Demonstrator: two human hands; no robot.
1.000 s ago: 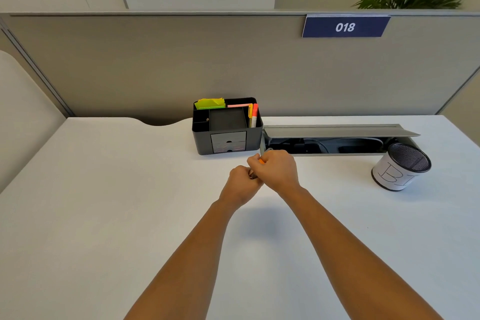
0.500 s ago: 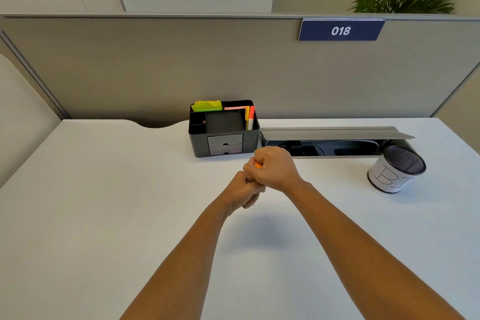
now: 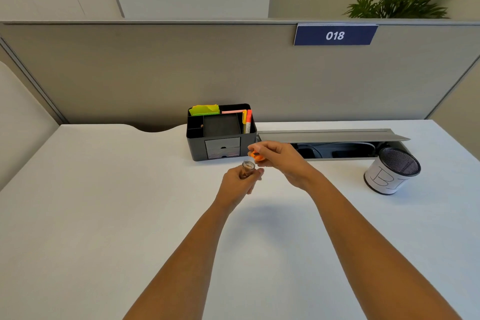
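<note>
Vial (image 3: 248, 167), uncapped, gripped upright by left hand (image 3: 237, 184); right hand (image 3: 281, 160) pinches orange cap (image 3: 255, 155) just above, near organizer (image 3: 220, 132).

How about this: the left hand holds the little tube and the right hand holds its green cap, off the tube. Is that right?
Not quite: the cap is orange, not green. The head view shows the left hand holding the little tube and the right hand holding its orange cap, off the tube.
</note>
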